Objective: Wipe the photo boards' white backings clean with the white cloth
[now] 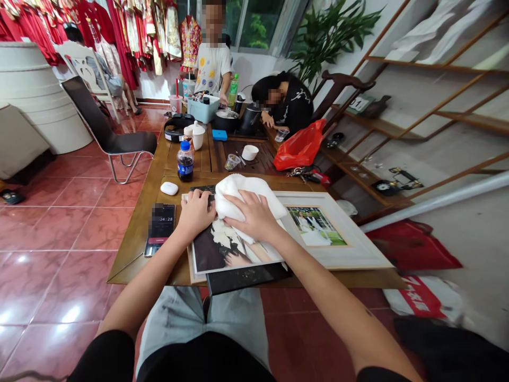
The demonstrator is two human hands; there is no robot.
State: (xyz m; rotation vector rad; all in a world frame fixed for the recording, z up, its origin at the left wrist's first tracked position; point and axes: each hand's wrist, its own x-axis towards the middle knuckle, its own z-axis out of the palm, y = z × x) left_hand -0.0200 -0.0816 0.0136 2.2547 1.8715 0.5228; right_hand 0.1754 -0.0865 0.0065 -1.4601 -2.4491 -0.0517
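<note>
My right hand [254, 215] presses on a bunched white cloth [234, 190], its fingers closed over it. Beneath the cloth lies a large photo panel [207, 249], showing white flowers and part of a hand; the cloth and my hands hide its upper part. My left hand [196, 215] grips the panel's left edge, fingers bent, thumb beside the cloth. Under the panel, a black flat board [248, 278] sticks out toward me. Just right of it lies a white picture frame [356, 246] holding a wedding photo [316, 226].
Left on the wooden table [131, 260] are a phone [161, 231], a white case [169, 188] and a blue-capped bottle [185, 162]. Farther back are a white bowl [250, 153], keys and a red bag [300, 146]. Two people are at the far end; shelves stand right.
</note>
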